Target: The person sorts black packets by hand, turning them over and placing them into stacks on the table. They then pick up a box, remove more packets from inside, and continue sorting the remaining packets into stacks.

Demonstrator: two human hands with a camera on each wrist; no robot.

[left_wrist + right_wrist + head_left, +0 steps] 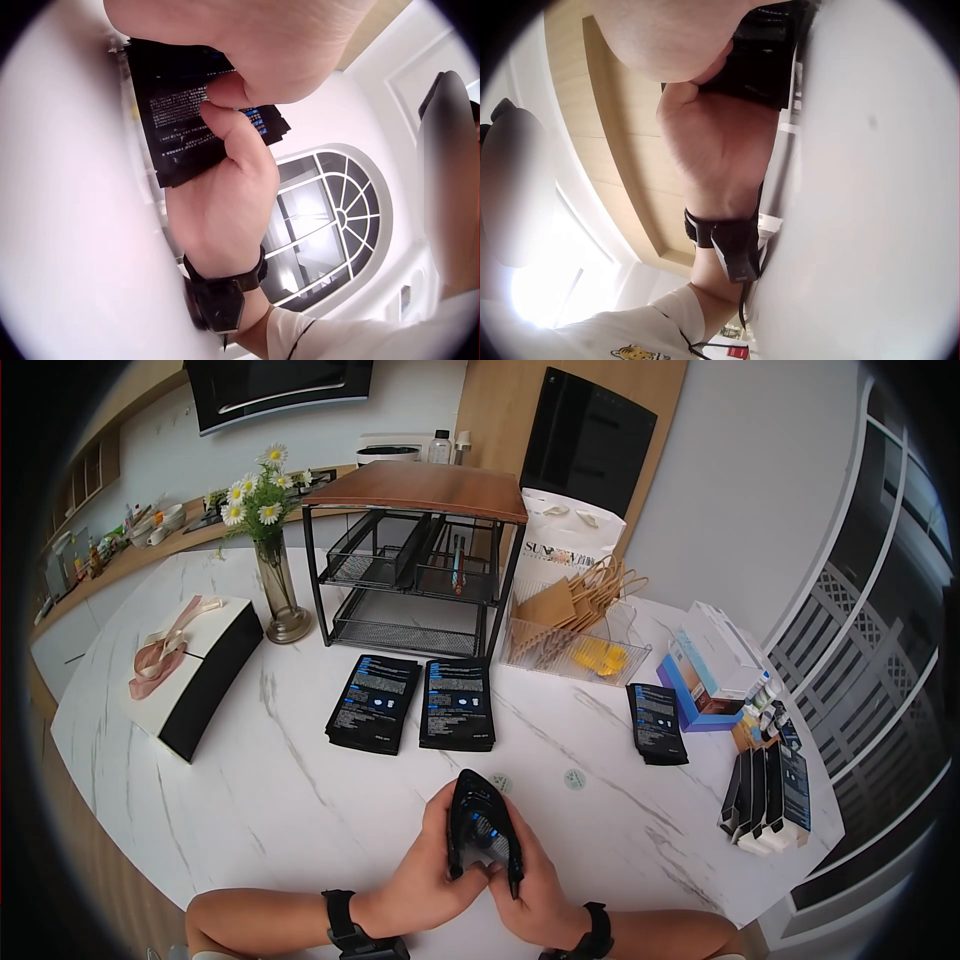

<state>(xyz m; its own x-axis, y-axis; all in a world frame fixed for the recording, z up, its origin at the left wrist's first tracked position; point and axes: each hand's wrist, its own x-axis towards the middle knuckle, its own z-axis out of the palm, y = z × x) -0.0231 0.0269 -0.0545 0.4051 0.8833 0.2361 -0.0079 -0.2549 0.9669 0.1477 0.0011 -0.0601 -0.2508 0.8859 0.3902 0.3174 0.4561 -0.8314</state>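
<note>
Several black sachets with blue and white print (483,822) are held upright in a bent bundle over the near side of the table. My left hand (422,875) grips the bundle's left side, while my right hand (542,890) grips the right. Both thumbs meet at the lower front edge. In the left wrist view, the sachets (176,112) show small white text, with the thumbs pressed on that face. Two neat stacks of like sachets, a left stack (374,703) and a right stack (457,703), lie beyond the hands.
A third sachet stack (657,724) lies right, by stacked boxes (715,660). Small black cartons (768,798) stand at the right edge. Behind are a wood-topped rack (415,492), a clear bin (575,645) with paper bags, and a flower vase (283,590). A ribboned box (195,675) lies left.
</note>
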